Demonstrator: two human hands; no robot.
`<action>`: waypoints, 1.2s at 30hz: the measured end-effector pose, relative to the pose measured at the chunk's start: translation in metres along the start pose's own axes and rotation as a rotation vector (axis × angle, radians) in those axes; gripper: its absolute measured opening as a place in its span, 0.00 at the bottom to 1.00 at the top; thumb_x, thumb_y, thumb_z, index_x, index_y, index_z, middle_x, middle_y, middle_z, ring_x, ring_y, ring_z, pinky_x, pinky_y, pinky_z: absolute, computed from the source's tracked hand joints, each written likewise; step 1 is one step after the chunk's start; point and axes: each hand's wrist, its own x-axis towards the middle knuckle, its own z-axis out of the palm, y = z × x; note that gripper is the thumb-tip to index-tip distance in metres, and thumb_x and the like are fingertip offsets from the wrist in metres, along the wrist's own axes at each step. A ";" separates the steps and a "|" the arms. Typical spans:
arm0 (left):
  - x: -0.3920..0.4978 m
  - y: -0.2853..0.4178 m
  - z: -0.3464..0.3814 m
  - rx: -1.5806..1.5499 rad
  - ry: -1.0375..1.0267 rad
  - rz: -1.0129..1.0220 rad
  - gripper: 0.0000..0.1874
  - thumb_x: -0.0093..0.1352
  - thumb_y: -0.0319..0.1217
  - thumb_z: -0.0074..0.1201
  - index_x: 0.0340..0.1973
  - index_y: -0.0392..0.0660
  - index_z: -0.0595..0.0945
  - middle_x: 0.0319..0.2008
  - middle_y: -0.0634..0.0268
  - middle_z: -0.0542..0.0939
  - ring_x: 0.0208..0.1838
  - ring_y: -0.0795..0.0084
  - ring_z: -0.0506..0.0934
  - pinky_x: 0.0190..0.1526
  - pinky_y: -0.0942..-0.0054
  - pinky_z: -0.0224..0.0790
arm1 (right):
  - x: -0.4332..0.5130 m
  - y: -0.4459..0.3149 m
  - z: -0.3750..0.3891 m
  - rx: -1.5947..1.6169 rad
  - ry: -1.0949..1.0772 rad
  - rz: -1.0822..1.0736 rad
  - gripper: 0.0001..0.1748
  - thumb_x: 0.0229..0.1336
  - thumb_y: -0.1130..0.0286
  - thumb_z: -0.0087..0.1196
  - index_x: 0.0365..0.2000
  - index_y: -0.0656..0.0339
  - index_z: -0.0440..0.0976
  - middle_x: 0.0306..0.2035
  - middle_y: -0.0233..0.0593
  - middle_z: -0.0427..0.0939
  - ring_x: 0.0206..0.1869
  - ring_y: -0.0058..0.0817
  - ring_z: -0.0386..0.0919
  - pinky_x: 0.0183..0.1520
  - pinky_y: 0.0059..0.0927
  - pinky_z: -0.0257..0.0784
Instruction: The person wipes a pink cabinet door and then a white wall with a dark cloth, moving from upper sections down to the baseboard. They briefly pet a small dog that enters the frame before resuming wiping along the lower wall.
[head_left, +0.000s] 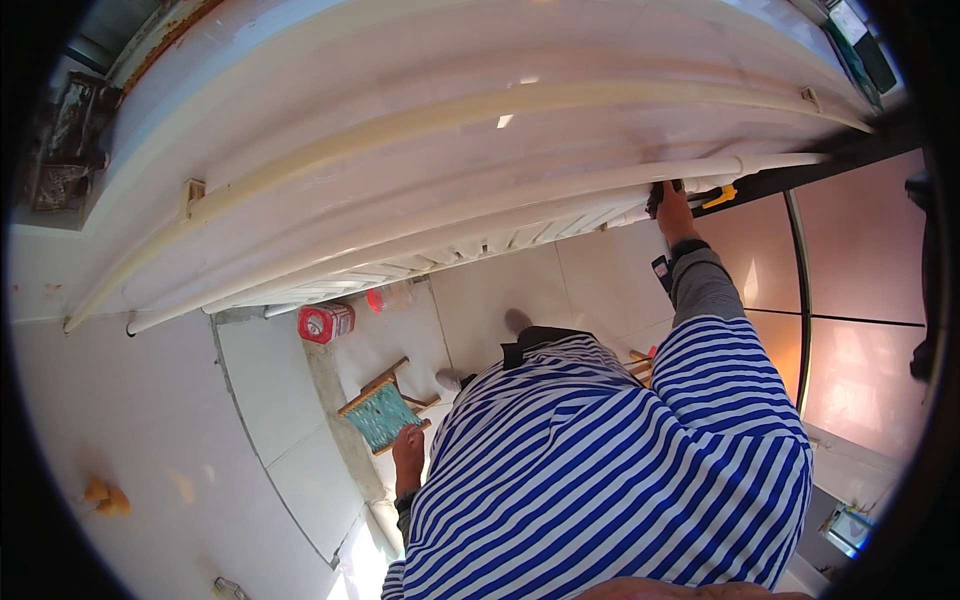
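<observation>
My right hand reaches out to the right end of a white radiator below the wall pipes. Its fingers are closed on a small dark object, mostly hidden, whose kind I cannot make out. Just right of it, a yellow valve handle sits by the pipe fittings. My left hand hangs low at my side, its fingers curled; its palm is hidden. From above, it overlaps the near corner of a folding stool with a turquoise woven seat and wooden frame.
A red-and-white container and a clear jar with a red lid stand on the tiled floor by the radiator. Two long pipes, the upper one yellowish, run along the wall. Glossy pinkish cabinet panels rise on the right.
</observation>
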 end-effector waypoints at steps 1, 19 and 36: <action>-0.005 -0.010 -0.001 -0.006 0.016 0.007 0.19 0.70 0.34 0.58 0.52 0.35 0.81 0.38 0.51 0.86 0.42 0.63 0.85 0.46 0.67 0.77 | 0.005 0.005 0.005 0.002 -0.024 0.066 0.37 0.61 0.74 0.54 0.69 0.46 0.58 0.50 0.63 0.72 0.49 0.63 0.78 0.48 0.57 0.77; -0.083 -0.058 -0.033 -0.062 0.153 -0.267 0.21 0.70 0.36 0.56 0.55 0.38 0.81 0.40 0.48 0.87 0.44 0.57 0.85 0.49 0.64 0.77 | -0.102 -0.273 0.061 0.085 -0.177 -0.402 0.41 0.59 0.65 0.61 0.68 0.67 0.57 0.38 0.64 0.82 0.42 0.62 0.82 0.45 0.56 0.79; -0.162 -0.152 -0.003 -0.247 0.310 -0.581 0.21 0.67 0.38 0.57 0.53 0.42 0.83 0.37 0.48 0.87 0.44 0.54 0.86 0.48 0.60 0.78 | -0.207 -0.606 0.155 0.187 -0.280 -0.909 0.35 0.61 0.64 0.63 0.59 0.77 0.60 0.40 0.67 0.81 0.44 0.62 0.81 0.46 0.54 0.79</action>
